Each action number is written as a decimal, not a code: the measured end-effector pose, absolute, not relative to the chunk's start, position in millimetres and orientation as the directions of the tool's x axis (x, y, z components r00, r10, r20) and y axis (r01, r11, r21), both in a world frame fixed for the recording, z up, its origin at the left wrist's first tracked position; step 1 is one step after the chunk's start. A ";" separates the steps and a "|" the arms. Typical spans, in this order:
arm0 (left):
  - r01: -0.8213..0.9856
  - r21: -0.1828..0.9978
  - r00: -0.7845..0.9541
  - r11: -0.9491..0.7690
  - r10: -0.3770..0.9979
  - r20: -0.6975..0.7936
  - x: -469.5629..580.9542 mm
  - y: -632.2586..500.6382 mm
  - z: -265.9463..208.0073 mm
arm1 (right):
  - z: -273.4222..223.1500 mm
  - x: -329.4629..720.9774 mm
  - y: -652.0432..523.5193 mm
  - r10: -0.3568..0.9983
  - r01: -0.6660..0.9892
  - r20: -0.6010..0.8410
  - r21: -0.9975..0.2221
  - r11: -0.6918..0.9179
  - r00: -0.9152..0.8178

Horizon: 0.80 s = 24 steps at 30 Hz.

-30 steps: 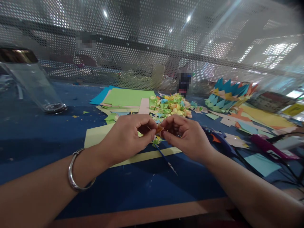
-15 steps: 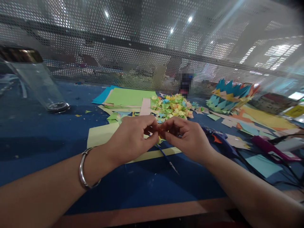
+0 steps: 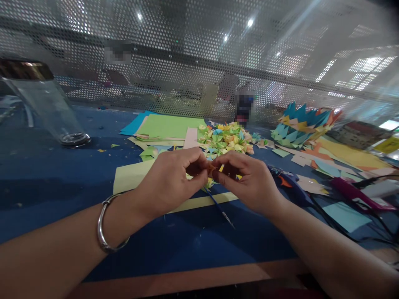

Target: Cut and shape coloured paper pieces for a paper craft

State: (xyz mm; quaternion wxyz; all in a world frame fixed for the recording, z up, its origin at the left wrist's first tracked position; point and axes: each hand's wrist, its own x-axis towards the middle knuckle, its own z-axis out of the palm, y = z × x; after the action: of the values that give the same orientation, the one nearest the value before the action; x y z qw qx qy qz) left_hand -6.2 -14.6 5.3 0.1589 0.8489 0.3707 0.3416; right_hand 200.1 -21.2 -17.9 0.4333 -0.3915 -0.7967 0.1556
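Lying nearest on the blue-topped bench [image 3: 187, 253]: a thin blue stick [image 3: 215, 201], metallic tip toward the person. Just past its far end, left hand [image 3: 173, 178] and right hand [image 3: 249, 176] meet, thumb and fingertips of each pinching a small orange paper piece [image 3: 211, 169] between them. Fingers cover most of it; can't read the folds. Risk, my judgement: paper looks thin, so uneven pull could crease or tear it; if a pinch slips, it likely lands among loose bits and is hard to pick out. Dark-blue tool [image 3: 294, 187] sits just beside the right hand; a sideways sweep could knock it. Pale-yellow sheet [image 3: 129, 178] lies partly behind the left hand. Containers: tall clear bottle [image 3: 50, 108], far left, lidded, leaning in view, contents can't be made out. Right of the folded-paper heap [image 3: 230, 139], zigzag paper bowl [image 3: 296, 128]; inside hidden. Perforated screen [image 3: 187, 54] stands behind.
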 end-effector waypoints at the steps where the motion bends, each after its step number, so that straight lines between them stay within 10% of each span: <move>1: 0.545 0.481 0.501 -0.686 0.727 0.470 -6.2 -14.5 4.6 | -18.1 200.3 -20.4 0.738 0.493 0.596 -0.561 0.665 -0.318; 7: 0.669 0.217 0.546 -0.711 0.669 0.505 -4.4 -14.9 0.9 | -18.9 199.7 -16.7 0.692 0.546 0.652 -0.474 0.691 -0.310; 24: 0.662 0.219 0.519 -0.717 0.649 0.556 -1.8 -13.2 0.2 | -23.1 196.9 -14.7 0.712 0.530 0.629 -0.508 0.680 -0.311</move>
State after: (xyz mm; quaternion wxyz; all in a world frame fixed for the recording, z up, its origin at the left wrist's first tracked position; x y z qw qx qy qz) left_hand -1.8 -13.2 0.2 -0.0101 0.8715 0.3759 0.3147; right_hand 196.9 -14.7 -23.1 0.4417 -0.3867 -0.8029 0.1034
